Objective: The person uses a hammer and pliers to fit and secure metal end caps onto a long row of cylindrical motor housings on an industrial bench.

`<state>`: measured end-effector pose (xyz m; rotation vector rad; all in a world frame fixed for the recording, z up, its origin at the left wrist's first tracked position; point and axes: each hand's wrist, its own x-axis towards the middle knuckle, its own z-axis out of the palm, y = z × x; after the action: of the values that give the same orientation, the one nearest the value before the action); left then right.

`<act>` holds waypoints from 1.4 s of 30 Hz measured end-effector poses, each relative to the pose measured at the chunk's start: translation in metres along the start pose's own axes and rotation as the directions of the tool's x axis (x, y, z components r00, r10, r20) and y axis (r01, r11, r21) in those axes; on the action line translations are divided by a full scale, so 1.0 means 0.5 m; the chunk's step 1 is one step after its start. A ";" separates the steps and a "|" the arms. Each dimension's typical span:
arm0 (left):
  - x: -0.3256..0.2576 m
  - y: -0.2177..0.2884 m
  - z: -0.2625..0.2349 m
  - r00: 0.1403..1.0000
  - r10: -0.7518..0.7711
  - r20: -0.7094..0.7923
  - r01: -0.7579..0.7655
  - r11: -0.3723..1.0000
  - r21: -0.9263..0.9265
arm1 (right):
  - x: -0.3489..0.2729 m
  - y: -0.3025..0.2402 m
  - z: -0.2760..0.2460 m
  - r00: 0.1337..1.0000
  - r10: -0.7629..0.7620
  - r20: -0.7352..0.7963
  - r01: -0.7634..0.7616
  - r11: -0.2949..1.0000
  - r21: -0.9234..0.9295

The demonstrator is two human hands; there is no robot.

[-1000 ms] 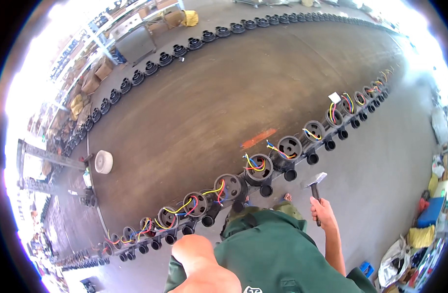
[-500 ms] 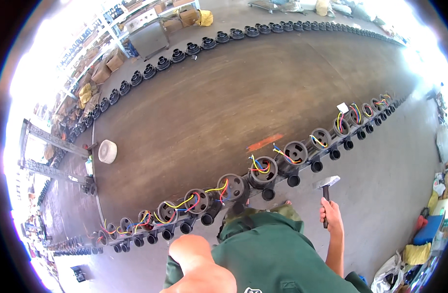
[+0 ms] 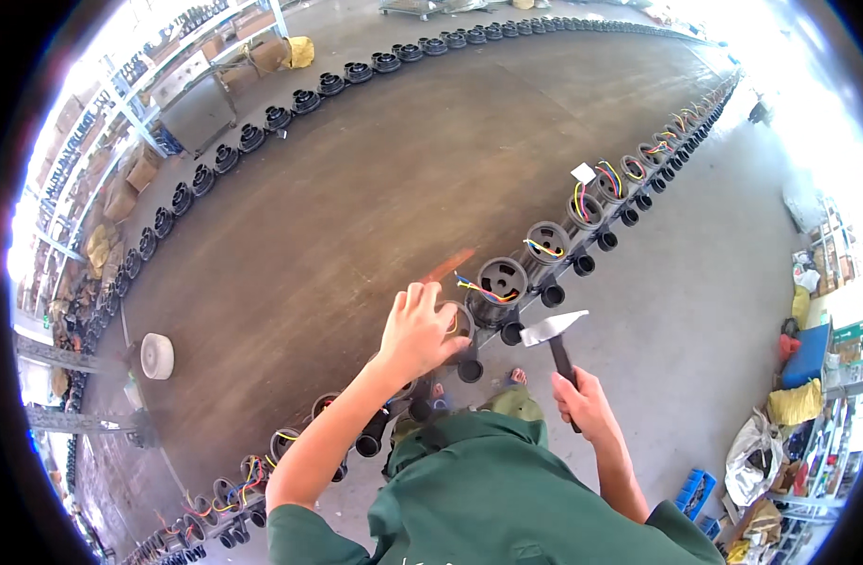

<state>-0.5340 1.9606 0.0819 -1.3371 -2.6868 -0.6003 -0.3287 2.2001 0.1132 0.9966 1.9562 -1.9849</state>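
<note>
My right hand is closed around the dark handle of a hammer, whose pale metal head is raised over the floor right of the row. My left hand reaches over a round black motor housing in the row; its fingers are curved and apart at the rim, and it partly hides the housing and its wires. Just beyond stands another black housing with red, yellow and blue wires lying across its slotted top. Each housing has a short black side pipe facing me.
The line of wired housings runs from lower left to far right along a brown floor. A second line of black parts curves along the far side. A white tub stands at left; shelving and a blue crate lie farther out.
My left arm has swung up and forward, bringing the hand over a housing. The hammer has shifted left, closer to the row. The view has turned and moved along the row.
</note>
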 end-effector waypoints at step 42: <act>0.049 -0.246 0.125 0.724 -0.036 0.689 0.678 0.225 -0.700 | 0.108 0.000 0.209 0.872 -0.475 0.120 0.418 0.594 -0.688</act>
<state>-0.6390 1.9359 -0.0077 -0.9002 -3.1827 -2.6234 -0.4038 2.1189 0.0728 0.3912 2.8788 -1.1167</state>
